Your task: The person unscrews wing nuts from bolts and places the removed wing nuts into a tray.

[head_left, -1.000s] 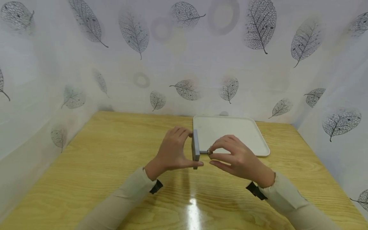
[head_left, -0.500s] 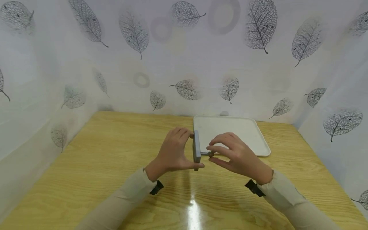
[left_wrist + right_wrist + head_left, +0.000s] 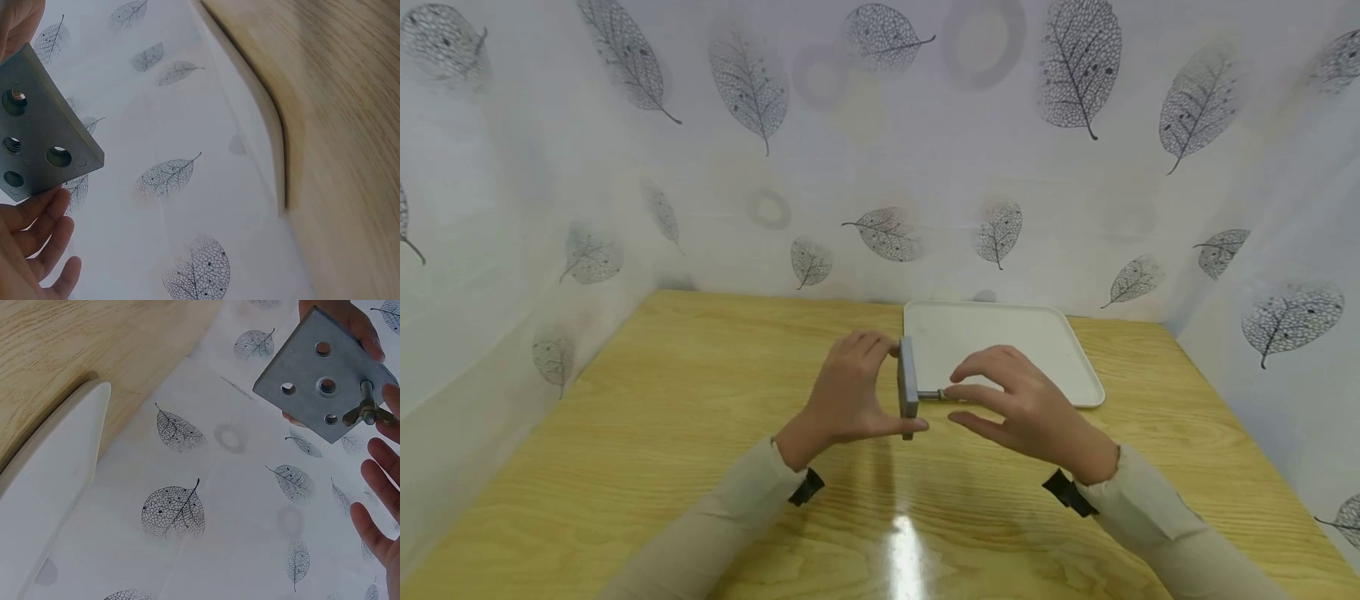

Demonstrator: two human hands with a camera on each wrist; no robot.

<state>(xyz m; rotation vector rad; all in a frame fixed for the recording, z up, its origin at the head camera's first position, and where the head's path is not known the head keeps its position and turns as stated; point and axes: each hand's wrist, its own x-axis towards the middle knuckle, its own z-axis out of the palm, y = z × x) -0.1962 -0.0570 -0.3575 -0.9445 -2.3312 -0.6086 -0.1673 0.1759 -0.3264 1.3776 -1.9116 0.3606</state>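
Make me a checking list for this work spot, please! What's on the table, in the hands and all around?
Surface: wood-patterned table, with a bright reflection near the front.
Job's things: grey metal plate with round holes; a bolt sticks out from it, with a wing nut on the bolt.
Clutter: white tray toward the back, right of the middle; nothing else seen.
Hands: left hand holds the plate upright; right hand has its fingers at the wing nut, but I can't tell if they pinch it.
Cables: nothing seen.
Surroundings: pale backdrop printed with leaves.
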